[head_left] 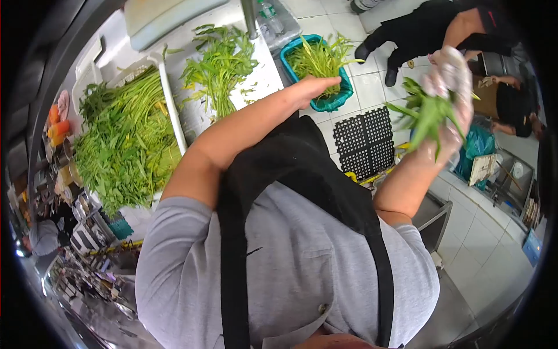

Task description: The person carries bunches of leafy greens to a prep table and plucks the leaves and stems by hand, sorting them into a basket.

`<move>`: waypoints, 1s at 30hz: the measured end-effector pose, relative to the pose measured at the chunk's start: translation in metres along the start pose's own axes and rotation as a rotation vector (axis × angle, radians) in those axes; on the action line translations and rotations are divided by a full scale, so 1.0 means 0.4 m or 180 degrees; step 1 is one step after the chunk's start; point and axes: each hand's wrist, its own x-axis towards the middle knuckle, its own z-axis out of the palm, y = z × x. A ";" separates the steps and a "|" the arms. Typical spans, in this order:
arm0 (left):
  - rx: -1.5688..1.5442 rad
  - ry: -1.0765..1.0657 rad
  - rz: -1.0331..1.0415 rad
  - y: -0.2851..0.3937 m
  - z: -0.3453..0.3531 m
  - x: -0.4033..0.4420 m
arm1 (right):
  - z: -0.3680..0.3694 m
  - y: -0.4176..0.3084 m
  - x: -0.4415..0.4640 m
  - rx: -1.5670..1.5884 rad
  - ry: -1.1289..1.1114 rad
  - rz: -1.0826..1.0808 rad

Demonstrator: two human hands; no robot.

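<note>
My right hand (pixel 456 96), in a clear glove, is raised at the right and closed around a bunch of leafy greens (pixel 429 116). Bare, my left hand (pixel 318 88) reaches over the near edge of a teal-lined bin (pixel 344 96), its fingers stretched out beside the stems and leaves inside. Whether it touches them I cannot tell. Left of my left forearm, a loose bunch of greens (pixel 218 70) lies on the white work surface (pixel 250 90). Farther left, a white crate (pixel 173 110) holds a large heap of long-stemmed greens (pixel 131 139).
A black perforated mat (pixel 365 144) lies on the tiled floor beyond my apron. Two other people (pixel 415 29) (pixel 514 104) are at the upper right. A plastic bottle (pixel 268 13) stands near the bin, and a sink (pixel 517 170) is at the far right.
</note>
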 end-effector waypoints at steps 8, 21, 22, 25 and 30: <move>0.1233 0.1565 0.1609 -0.199 -0.327 -0.260 | -0.141 0.291 0.017 -0.0891 0.0124 0.0985; 0.2250 0.3320 0.0178 -0.332 -0.475 -0.273 | 0.185 0.535 -0.042 -0.3147 -0.1951 0.1057; 0.2114 0.3250 0.0099 -0.339 -0.492 -0.265 | 0.194 0.541 -0.045 -0.3147 -0.1981 0.1026; 0.1799 0.3268 0.0252 -0.297 -0.518 -0.311 | 0.210 0.551 -0.058 -0.3012 -0.2151 0.0937; 0.1464 0.3193 0.1005 -0.247 -0.519 -0.408 | 0.200 0.531 -0.074 -0.2981 -0.2053 0.0902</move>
